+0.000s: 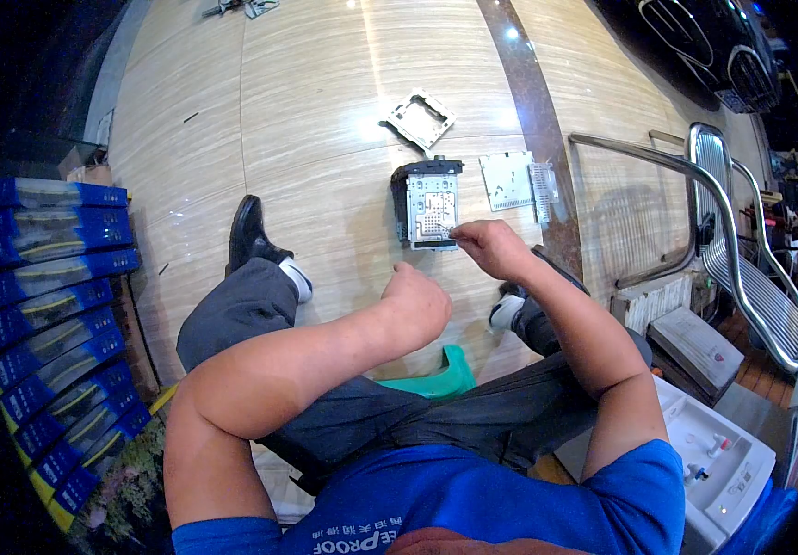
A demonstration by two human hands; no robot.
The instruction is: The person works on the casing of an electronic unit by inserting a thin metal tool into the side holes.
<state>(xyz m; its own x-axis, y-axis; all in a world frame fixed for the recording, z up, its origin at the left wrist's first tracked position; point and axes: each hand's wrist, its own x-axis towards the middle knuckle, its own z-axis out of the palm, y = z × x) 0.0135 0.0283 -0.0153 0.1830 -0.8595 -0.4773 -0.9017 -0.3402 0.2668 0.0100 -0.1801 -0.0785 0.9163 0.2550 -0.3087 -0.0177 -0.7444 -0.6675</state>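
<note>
A car stereo unit (432, 208) with a bare metal chassis and a dark front stands on the tiled floor between my feet, its patterned inner face showing. My right hand (491, 248) is at its near right corner, thumb and fingers pinched together; what they hold is too small to make out. Just short of the unit, my left hand (417, 301) is closed with its fingers curled, and its palm side is hidden. Beyond the unit lies a square metal frame (422, 118). To its right rests a flat metal cover plate (508, 181) beside a narrow perforated strip (542, 192).
Blue boxes (61, 264) are stacked along the left. A metal bench (741, 250) stands at the right, above a white water dispenser (709, 453). Something green (450, 375) shows between my legs. Tools (241, 7) lie far off, and a dark car (713, 46) is at upper right.
</note>
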